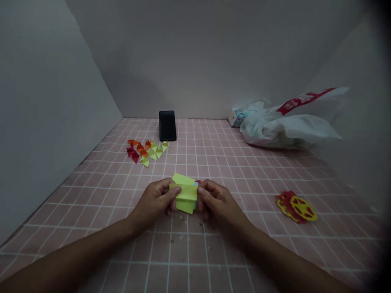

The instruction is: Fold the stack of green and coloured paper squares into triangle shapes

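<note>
A folded yellow-green sheet of paper (187,192) is held up between both hands, a crease running across it. My left hand (160,196) pinches its left end, thumb on top. At its right edge, my right hand (215,198) pinches with thumb and forefinger. Just behind and below it shows more yellow-green paper (183,179), with slivers of red and light blue at the right; whether these lie on the table or are held, I cannot tell. Farther off on the left, several small folded paper pieces (143,151) in red, orange and pale yellow are grouped.
A black phone (167,126) leans near the back wall. At the back right a white plastic bag (275,128) lies beside a small box (234,117). Red and yellow cut-out shapes (297,207) are piled on the right. The pink gridded tabletop (207,158) meets walls on three sides.
</note>
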